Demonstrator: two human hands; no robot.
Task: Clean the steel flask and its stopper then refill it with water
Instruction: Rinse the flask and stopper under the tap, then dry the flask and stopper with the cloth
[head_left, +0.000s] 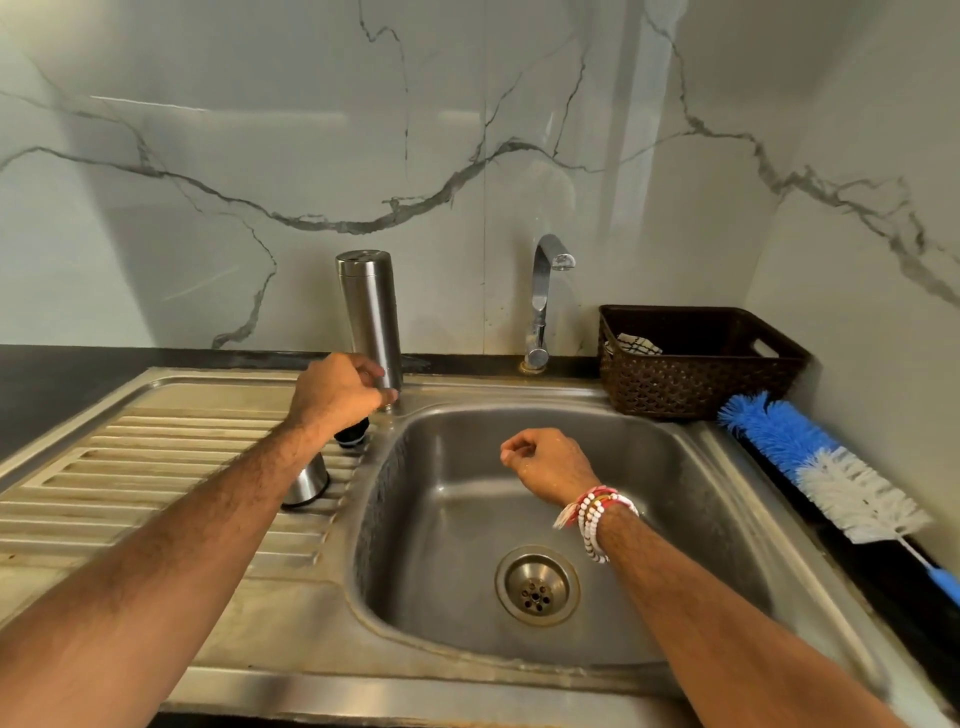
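The steel flask (370, 312) stands on end at the back rim of the sink, between the draining board and the basin. My left hand (337, 392) grips its lower end with curled fingers. Just below that hand the black stopper (352, 434) lies on the draining board. A steel cap (307, 480) stands beside my left forearm, partly hidden by it. My right hand (545, 460), wet and with beaded bracelets at the wrist, hovers over the basin (441, 519) with its fingers curled in and nothing in it.
The tap (543, 301) rises behind the basin, with no water running. A dark woven basket (696, 374) holding a cloth stands at the back right. A blue and white bottle brush (826, 467) lies along the right counter. The drain (536, 586) sits in the basin floor.
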